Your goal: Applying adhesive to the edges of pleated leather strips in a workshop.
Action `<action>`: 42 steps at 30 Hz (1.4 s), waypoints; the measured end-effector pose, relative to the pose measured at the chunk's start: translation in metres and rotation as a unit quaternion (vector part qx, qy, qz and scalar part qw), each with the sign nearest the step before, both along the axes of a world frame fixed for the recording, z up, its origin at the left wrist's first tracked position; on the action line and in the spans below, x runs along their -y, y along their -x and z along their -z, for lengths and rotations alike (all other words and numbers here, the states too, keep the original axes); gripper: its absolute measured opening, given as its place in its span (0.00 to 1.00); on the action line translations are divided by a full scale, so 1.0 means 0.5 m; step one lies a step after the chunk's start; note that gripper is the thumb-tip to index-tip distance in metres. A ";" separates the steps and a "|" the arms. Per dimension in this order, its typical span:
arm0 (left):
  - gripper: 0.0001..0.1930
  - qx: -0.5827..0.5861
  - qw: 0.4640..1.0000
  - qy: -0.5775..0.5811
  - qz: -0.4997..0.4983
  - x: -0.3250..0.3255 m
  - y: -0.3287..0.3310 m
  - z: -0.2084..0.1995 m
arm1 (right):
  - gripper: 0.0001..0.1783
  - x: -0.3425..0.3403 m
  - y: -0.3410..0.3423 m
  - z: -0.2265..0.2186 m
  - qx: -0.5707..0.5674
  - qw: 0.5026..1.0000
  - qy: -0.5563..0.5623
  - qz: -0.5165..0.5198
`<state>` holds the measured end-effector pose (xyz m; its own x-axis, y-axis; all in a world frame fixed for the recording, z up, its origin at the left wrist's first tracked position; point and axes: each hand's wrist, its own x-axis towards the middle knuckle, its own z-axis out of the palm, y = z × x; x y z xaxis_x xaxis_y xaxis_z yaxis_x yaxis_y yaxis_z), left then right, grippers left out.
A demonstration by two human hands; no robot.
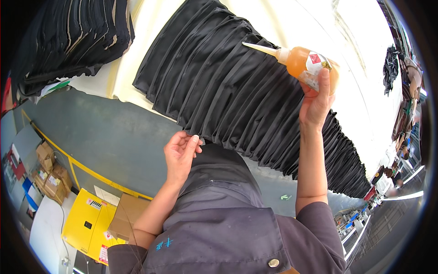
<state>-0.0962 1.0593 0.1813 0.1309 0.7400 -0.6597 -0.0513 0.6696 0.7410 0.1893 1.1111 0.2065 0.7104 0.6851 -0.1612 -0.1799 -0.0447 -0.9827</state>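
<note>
A long row of overlapping black fabric pieces (219,86) lies fanned out across a table. My right hand (315,102) grips a squeeze bottle (299,64) of orange liquid over the row, its long pale nozzle pointing left above the fabric. The bottle is tilted almost level and carries a white label with a red diamond. At the row's near edge, my left hand (180,153) has its thumb and fingers pinched together by the fabric's lower border. Whether cloth is caught between those fingertips I cannot make out.
White sheeting (365,118) covers the table. Another stack of black pieces (77,36) stands at the far left. On the floor at lower left are a yellow cabinet (86,223) and cardboard boxes (52,180). A black bundle (391,68) lies at the far right.
</note>
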 end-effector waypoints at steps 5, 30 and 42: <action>0.05 -0.006 1.000 0.010 0.006 -0.003 -0.002 -0.006 | 0.22 0.005 0.012 -0.005 0.002 1.000 0.010 -0.015; 0.05 0.017 1.000 0.002 -0.002 0.000 0.002 -0.002 | 0.24 0.075 0.068 0.024 0.004 0.990 0.065 -0.122; 0.05 0.025 1.000 0.006 -0.012 0.003 0.002 -0.001 | 0.27 0.123 0.107 0.025 -0.046 0.979 0.094 -0.176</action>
<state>-0.0974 1.0576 0.1815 0.1466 0.7355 -0.6615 -0.1043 0.6765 0.7290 0.1361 1.0498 0.1942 0.4125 0.8370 -0.3595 -0.2086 -0.2973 -0.9317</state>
